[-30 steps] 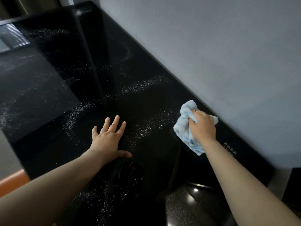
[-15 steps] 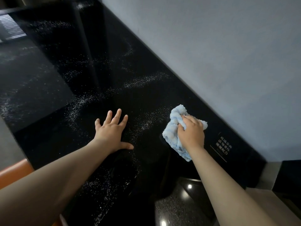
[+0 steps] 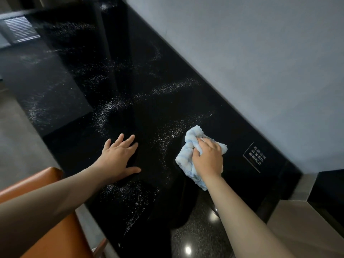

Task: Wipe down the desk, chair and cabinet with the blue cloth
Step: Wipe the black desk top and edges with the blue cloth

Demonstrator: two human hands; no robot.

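A glossy black desk top (image 3: 141, 58) runs along a pale wall and is strewn with trails of white dust. My right hand (image 3: 207, 159) grips a crumpled blue cloth (image 3: 188, 155) and presses it on the desk near the wall side. My left hand (image 3: 119, 157) lies flat on the desk with fingers spread, a little left of the cloth. An orange chair (image 3: 46, 231) shows at the bottom left, partly behind my left forearm.
A small white-lettered label (image 3: 257, 157) sits on the desk right of the cloth. The pale wall (image 3: 260, 62) borders the desk's far side. A grey ledge (image 3: 297, 220) and dark speckled floor (image 3: 201, 237) lie at the lower right.
My right hand has slid the cloth leftward and toward me, away from the wall, uncovering the label. My left hand has stayed flat on the desk.
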